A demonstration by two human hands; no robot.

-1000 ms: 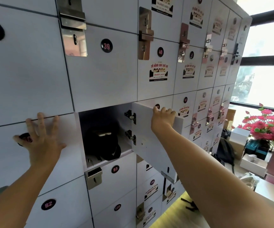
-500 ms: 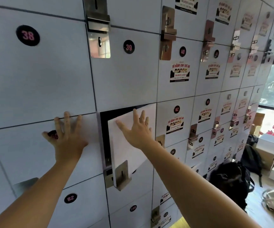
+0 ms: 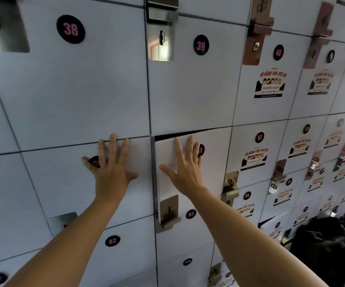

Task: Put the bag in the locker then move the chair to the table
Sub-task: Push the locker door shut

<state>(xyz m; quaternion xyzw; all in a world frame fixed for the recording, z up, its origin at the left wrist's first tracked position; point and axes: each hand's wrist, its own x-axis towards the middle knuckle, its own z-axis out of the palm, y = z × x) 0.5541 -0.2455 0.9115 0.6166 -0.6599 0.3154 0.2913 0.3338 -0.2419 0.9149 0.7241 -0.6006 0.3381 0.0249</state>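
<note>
A wall of white numbered lockers fills the view. The door of locker 61 (image 3: 213,162) is nearly flush with its frame, with only a thin dark gap along its top and left edges. My right hand (image 3: 185,168) lies flat on that door, fingers spread. On the neighbouring door to the left, my left hand (image 3: 111,168) is pressed flat with fingers apart, covering its number sticker. The bag inside locker 61 is hidden behind the door. No chair or table is in view.
A metal latch plate (image 3: 168,212) hangs at the bottom left of door 61. A black backpack (image 3: 323,249) sits on the floor at the lower right. A low locker door (image 3: 271,224) to the right stands slightly ajar.
My right hand swung the open door of locker 61 leftward until almost closed, hiding the black bag inside. My left hand stayed on the neighbouring door. The view shifted left.
</note>
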